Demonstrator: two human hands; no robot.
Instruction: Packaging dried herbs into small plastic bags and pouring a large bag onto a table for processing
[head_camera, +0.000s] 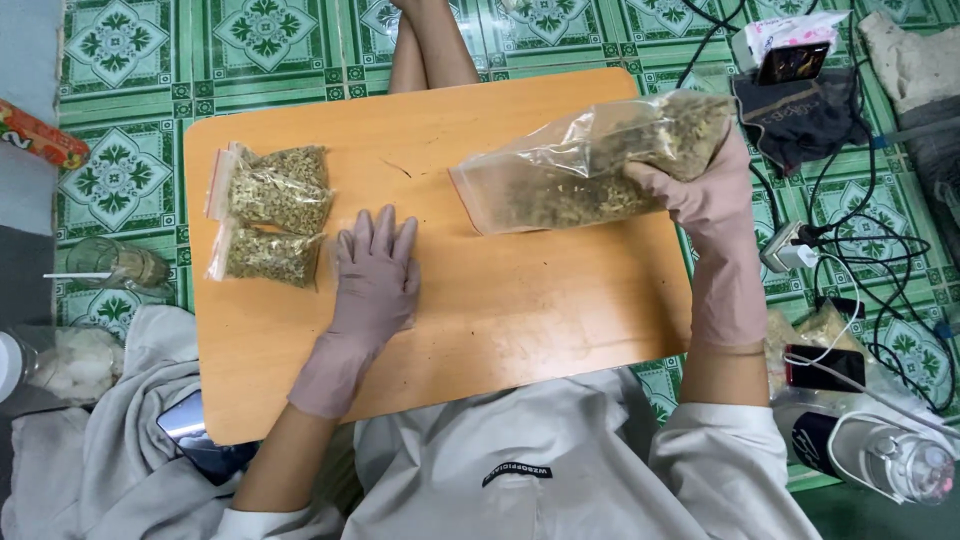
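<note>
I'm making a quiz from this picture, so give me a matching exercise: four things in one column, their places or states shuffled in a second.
Things:
1. large bag
2. two small bags
3. left hand
4. phone

Places or states:
A. flat on the table, holding nothing
B. on the floor, right of the table
C. lifted in the right hand
D. lying at the table's left end

Pairs: 1-C, 2-D, 3-A, 4-B

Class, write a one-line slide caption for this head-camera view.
Gloved right hand holds a large bag of dried herbs; left hand rests flat beside two small packets.
</note>
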